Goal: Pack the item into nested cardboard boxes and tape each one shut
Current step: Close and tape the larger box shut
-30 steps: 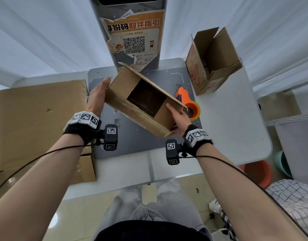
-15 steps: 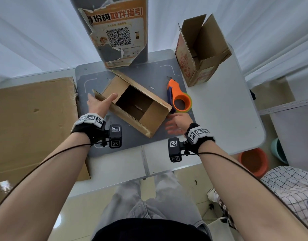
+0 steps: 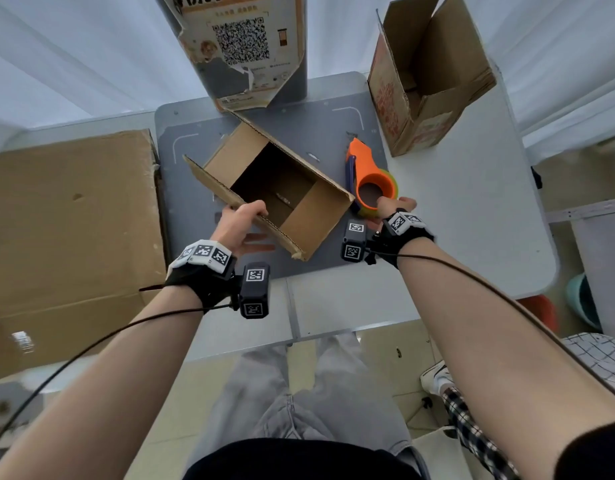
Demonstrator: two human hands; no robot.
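Open box [image 3: 282, 188] stands on the grey mat [image 3: 181, 188] at mid-worktop. Left hand [image 3: 238, 226] grips its near flap, fingers curled over the edge. Right hand [image 3: 391, 211] closes on the orange tape dispenser [image 3: 370, 178] just beside the box. Second open box [image 3: 427, 71] stands at the far right corner.

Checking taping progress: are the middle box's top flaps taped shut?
No, the middle box stands open with its flaps up, and the left hand grips one flap.

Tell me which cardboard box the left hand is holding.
The open box on the grey mat; the left hand grips its near flap. The printed box stands untouched at far right.
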